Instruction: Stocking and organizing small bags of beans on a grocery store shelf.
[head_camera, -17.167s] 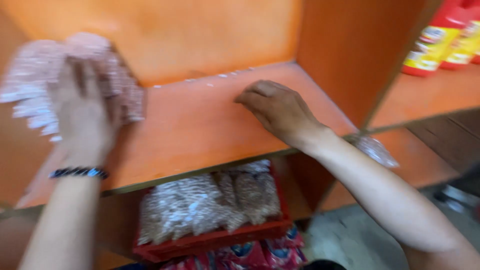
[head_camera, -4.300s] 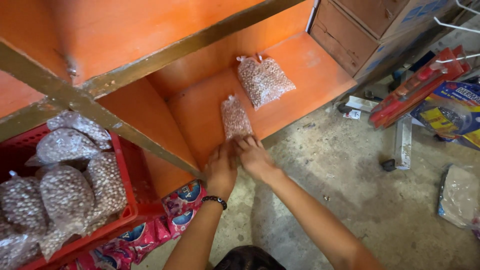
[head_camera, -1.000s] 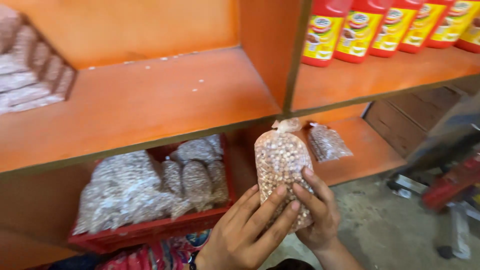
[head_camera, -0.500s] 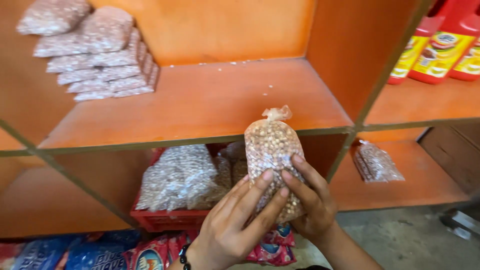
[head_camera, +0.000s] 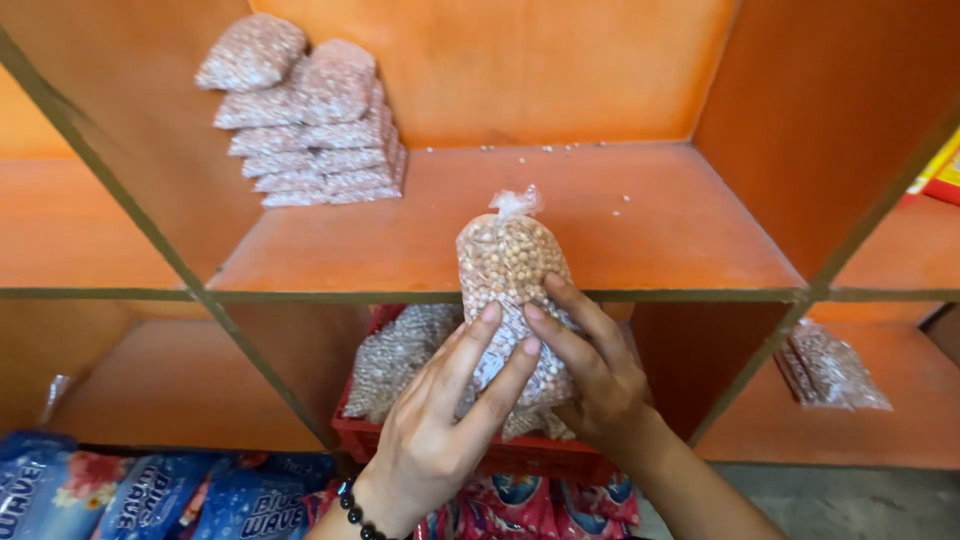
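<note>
Both hands grip one clear bag of small beige beans (head_camera: 512, 290), held upright just in front of the orange shelf's (head_camera: 640, 235) front edge. Left hand (head_camera: 445, 420) fingers wrap the bag's lower left side, right hand (head_camera: 595, 375) fingers close on its lower right. Stack of similar bags (head_camera: 310, 130) sits at the shelf's back left corner. Red crate (head_camera: 480, 450) of more bags below.
</note>
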